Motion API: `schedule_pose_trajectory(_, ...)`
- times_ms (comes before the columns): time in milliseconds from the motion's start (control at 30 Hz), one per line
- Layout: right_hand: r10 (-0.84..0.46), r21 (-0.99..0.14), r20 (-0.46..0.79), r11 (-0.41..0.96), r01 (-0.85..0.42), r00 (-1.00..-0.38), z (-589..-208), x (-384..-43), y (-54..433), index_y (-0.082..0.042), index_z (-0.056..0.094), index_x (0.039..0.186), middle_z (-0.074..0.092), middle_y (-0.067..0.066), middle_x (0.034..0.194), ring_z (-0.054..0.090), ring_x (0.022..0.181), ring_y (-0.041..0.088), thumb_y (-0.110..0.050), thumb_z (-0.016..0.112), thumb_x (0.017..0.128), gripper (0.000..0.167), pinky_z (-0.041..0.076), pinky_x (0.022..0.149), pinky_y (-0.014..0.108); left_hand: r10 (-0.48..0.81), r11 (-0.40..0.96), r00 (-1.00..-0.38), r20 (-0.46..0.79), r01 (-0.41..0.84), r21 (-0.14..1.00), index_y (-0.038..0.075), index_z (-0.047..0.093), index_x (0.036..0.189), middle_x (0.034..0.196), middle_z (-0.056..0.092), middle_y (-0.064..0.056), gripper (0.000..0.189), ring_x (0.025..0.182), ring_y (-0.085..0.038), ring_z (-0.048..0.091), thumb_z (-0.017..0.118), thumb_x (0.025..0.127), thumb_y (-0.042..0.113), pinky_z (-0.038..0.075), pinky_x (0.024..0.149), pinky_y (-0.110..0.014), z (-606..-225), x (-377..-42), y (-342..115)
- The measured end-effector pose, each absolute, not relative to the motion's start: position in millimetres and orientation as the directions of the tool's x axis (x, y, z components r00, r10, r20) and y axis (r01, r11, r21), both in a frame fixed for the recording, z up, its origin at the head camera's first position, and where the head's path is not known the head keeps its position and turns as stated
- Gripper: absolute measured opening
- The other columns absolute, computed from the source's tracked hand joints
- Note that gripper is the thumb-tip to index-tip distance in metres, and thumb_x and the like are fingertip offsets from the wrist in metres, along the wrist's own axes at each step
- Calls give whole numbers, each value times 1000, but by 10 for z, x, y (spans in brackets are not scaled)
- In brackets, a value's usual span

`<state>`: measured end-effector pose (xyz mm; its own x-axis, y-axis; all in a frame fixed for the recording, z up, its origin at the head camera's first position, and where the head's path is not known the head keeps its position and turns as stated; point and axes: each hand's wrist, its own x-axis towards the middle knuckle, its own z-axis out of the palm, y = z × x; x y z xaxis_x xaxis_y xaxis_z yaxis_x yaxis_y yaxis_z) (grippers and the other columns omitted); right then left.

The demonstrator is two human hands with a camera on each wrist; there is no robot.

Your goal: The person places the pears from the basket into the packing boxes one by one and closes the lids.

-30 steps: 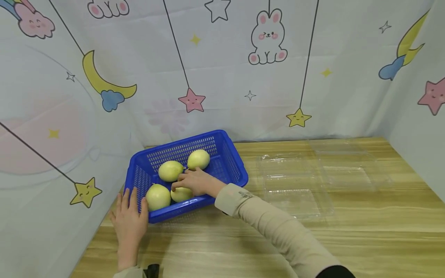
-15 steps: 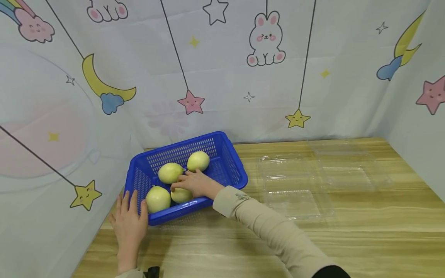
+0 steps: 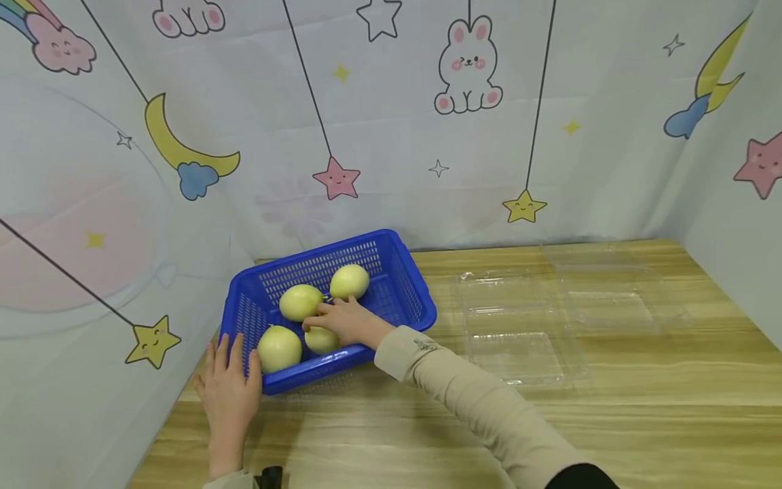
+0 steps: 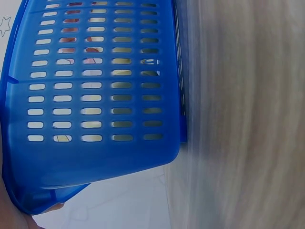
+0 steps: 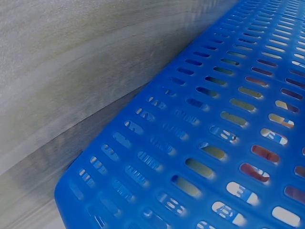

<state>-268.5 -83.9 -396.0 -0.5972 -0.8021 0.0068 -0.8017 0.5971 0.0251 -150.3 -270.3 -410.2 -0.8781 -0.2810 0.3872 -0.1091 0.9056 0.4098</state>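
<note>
Pale yellow-green, rounded fruit (image 3: 321, 341) lies inside a blue, rectangular, slotted plastic basket (image 3: 326, 367), left of centre in the lower half of the head view. The right hand (image 3: 351, 321), in a beige sleeve (image 3: 470, 397), holds this fruit with curved fingers near the basket's front wall. The left hand (image 3: 229, 394), at lower left, rests straight, spread fingers against the basket's left corner. 3 similar pale fruits (image 3: 280, 350) lie in the basket, 1 further left and 2 higher in the frame. Clear plastic containers (image 3: 516, 356) stand at right on the wood-grain table (image 3: 427, 438)
</note>
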Motion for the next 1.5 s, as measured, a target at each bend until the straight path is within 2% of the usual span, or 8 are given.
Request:
schedule_pose_trajectory(300, -766, 1, -69, 640, -768, -639, -3951, -2710, -836, -42, 40, 122, 45, -4, 128, 48, 109, 26, -32, 65, 78, 52, 39, 88, 44, -279, 906, -875, 396, -104, 410, 4, 42, 131, 141, 32, -22, 49, 133, -42, 20, 33, 93, 34, 12, 96, -71, -4095, -1513, -2706)
schedule_pose_trajectory(500, -761, 4, -55, 648, -762, -647, -4010, -2753, -848, -44, 39, 120, 45, -4, 128, 48, 107, 26, -34, 66, 77, 51, 38, 89, 46, -275, 911, -871, 407, -100, 401, 4, 43, 130, 140, 33, -22, 48, 133, -42, 21, 34, 93, 34, 13, 96, -71, -4098, -1513, -2704)
schedule_pose_trajectory(700, -753, 12, -59, 655, -755, -655, -3969, -2703, -839, -42, 41, 120, 44, -1, 131, 49, 109, 28, -31, 64, 79, 48, 38, 91, 49, -273, 910, -872, 406, -97, 403, 3, 43, 129, 140, 33, -23, 48, 133, -42, 20, 34, 93, 34, 12, 96, -71, -4109, -1506, -2704)
schedule_pose_trajectory(1033, -715, 43, -92, 693, -720, -693, -3992, -2701, -831, -44, 39, 121, 43, 1, 131, 45, 115, 32, -41, 61, 80, 47, 33, 95, 57, -279, 907, -868, 411, -97, 410, 2, 47, 126, 139, 34, -24, 47, 133, -42, 19, 34, 93, 33, 12, 95, -71, -4121, -1500, -2702)
schedule_pose_trajectory(1233, -709, 52, -95, 697, -715, -698, -4002, -2706, -820, -43, 39, 122, 45, 2, 131, 47, 113, 35, -34, 63, 80, 49, 34, 94, 58, -280, 907, -868, 409, -99, 410, 3, 47, 126, 140, 33, -23, 47, 133, -42, 19, 34, 93, 34, 12, 96, -71, -4118, -1502, -2711)
schedule_pose_trajectory(1500, -718, 57, -86, 689, -723, -691, -3985, -2698, -810, -43, 40, 121, 45, 3, 129, 49, 110, 35, -38, 63, 79, 48, 34, 92, 58, -275, 907, -868, 414, -91, 411, 3, 48, 125, 140, 33, -23, 47, 133, -42, 19, 34, 93, 34, 11, 96, -71, -4123, -1505, -2715)
